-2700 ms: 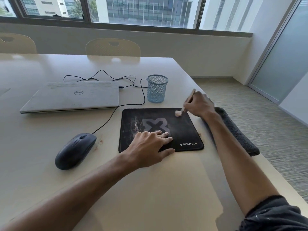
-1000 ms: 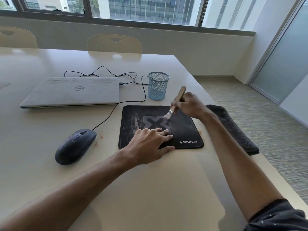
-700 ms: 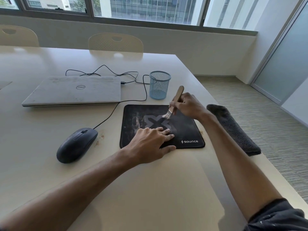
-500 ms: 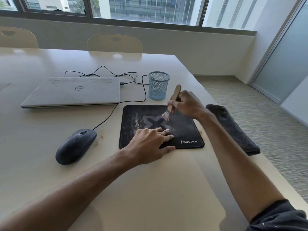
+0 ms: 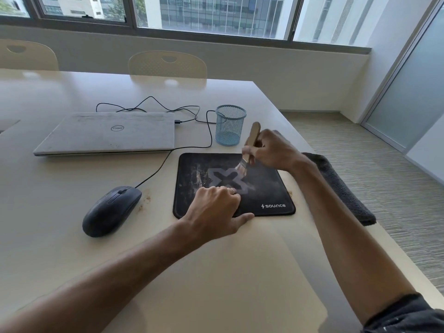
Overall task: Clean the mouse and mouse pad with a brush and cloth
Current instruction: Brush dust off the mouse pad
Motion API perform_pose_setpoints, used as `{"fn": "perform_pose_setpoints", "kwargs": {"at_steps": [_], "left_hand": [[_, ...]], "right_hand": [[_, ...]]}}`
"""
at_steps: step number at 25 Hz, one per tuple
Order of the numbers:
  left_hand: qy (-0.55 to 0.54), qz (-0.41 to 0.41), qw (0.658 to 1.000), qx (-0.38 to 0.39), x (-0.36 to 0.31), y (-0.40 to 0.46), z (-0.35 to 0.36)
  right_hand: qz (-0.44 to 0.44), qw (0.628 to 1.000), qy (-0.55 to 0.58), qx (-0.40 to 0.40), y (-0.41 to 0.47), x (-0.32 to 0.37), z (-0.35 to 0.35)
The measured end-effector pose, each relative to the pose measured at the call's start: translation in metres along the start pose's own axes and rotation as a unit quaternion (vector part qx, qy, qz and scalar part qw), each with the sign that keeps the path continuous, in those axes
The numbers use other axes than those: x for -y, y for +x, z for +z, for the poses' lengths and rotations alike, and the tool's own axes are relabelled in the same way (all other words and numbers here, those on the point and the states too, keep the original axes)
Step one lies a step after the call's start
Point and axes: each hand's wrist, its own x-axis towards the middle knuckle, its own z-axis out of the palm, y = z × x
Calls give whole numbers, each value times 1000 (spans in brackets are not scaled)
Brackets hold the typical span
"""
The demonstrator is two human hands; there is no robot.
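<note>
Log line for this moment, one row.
right hand grips brush, bristles on mouse pad | left hand presses pad's near edge | mouse, cloth untouched

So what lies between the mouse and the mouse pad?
In the head view, bare table with brownish crumbs separates the mouse from the pad; the mouse cable runs behind.

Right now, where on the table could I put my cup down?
Bare table lies in front of the pad, between the two arms, and left of the mouse. It is crowded around the pad, where both hands work, and by the laptop, cable and basket.
</note>
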Motion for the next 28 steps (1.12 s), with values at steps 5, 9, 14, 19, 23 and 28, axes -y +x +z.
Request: {"fn": "perform_pose_setpoints", "kwargs": {"at_steps": [5, 9, 14, 19, 23, 28], "left_hand": [[-7, -1, 1000, -2, 0, 1, 2], [-6, 0, 1000, 4, 1, 2, 2], [-7, 0, 1000, 9, 1, 1, 3], [-8, 9, 1000, 7, 0, 1, 2], [-1, 11, 1000, 9, 1, 1, 1], [-2, 8, 1000, 3, 1, 0, 1]], "right_hand": [[19, 996, -22, 87, -3, 3, -5], [-4, 998, 29, 48, -7, 4, -2], [-18, 998, 21, 59, -10, 6, -10], [-13, 993, 8, 114, -15, 10, -11], [-18, 993, -5, 118, -18, 13, -15], [-19, 994, 24, 109, -15, 10, -13]]}}
